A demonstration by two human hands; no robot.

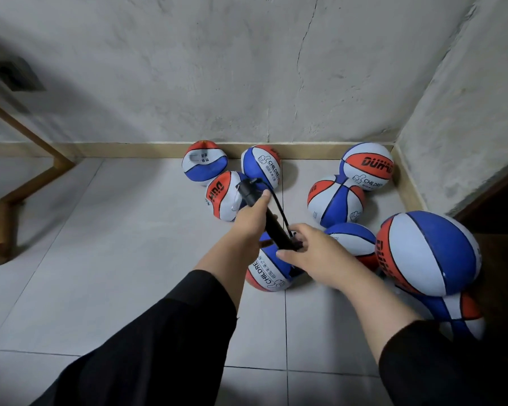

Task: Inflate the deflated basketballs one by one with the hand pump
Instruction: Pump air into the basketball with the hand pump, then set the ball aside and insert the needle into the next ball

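A black hand pump (272,222) slants over the floor, its T-handle (247,184) at the far upper end and a thin black hose looping along its right side. My left hand (248,219) grips the upper barrel. My right hand (308,253) closes around the pump's lower end, right above a red, white and blue basketball (269,272) on the tiles. Whether the needle is in that ball is hidden by my hand. A large round ball (428,253) sits at the right, on top of another one (458,315).
Several more red, white and blue balls lie in the corner: some dented (204,164), (228,197), (335,202), one rounder (367,167). Grey plaster walls meet at the right. A wooden frame (12,194) stands at the left; a dark doorway (499,218) opens at the right.
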